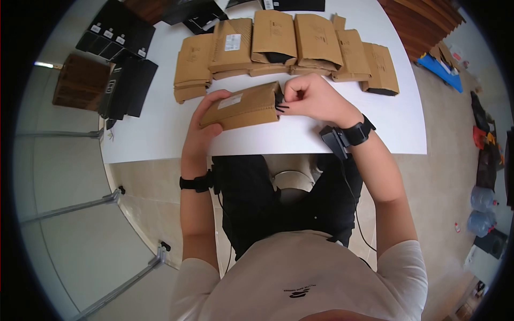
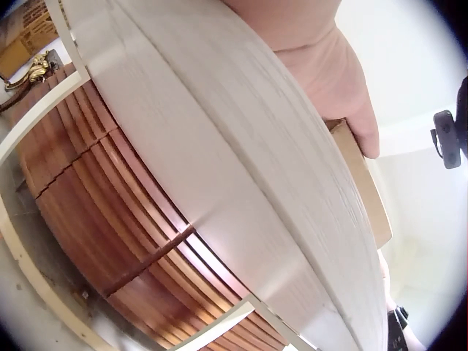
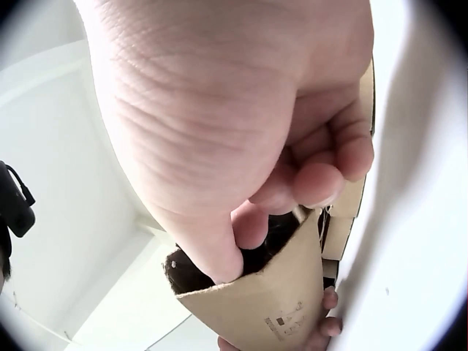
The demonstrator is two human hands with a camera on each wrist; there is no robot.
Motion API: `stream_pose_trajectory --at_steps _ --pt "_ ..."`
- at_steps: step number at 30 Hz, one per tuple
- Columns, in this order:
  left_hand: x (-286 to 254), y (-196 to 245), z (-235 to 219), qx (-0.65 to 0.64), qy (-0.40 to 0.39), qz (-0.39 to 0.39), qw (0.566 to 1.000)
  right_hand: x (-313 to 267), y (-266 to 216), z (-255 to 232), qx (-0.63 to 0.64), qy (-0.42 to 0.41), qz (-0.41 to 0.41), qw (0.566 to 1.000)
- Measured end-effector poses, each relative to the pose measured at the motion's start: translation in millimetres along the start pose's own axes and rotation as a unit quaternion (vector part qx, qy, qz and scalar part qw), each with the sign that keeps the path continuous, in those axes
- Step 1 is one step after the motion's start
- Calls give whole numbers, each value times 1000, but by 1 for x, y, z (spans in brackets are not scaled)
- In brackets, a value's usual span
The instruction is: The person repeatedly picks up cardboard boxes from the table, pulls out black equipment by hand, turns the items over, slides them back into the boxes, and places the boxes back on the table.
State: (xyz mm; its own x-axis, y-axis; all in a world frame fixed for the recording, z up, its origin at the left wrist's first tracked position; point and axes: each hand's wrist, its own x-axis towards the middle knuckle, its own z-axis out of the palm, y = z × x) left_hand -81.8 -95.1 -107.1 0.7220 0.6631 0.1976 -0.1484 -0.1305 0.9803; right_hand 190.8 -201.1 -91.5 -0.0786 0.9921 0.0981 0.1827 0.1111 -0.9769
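A brown cardboard sleeve (image 1: 243,107) with a white label is held just over the table's front part. My left hand (image 1: 202,120) grips its left end, thumb on the near side and fingers over the far side. At the open right end, my right hand (image 1: 316,99) pinches a black item (image 1: 279,101) with thin dark strips poking out. In the right wrist view, the thumb and index finger reach into the mouth of the sleeve (image 3: 270,307), and the black item (image 3: 191,274) fills it. Most of that item is hidden inside the cardboard; its kind I cannot tell.
Several more brown cardboard sleeves (image 1: 273,35) lie in a row across the white table (image 1: 396,131), beyond my hands. Black boxes (image 1: 128,85) stand at the left edge, with others at the back. A cable (image 1: 350,184) hangs from the right wrist camera.
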Motion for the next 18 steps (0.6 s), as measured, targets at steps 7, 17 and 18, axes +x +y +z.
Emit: stream_pose_trajectory --at_steps 7,17,18 --pt "-61 0 -25 33 192 11 981 -3 -7 1 43 -39 19 998" --pt "-106 -9 -107 168 489 39 855 -6 -8 0 52 -34 5 998" --pt "-100 -10 -108 321 480 23 816 -6 -6 -1 59 -33 6 998"
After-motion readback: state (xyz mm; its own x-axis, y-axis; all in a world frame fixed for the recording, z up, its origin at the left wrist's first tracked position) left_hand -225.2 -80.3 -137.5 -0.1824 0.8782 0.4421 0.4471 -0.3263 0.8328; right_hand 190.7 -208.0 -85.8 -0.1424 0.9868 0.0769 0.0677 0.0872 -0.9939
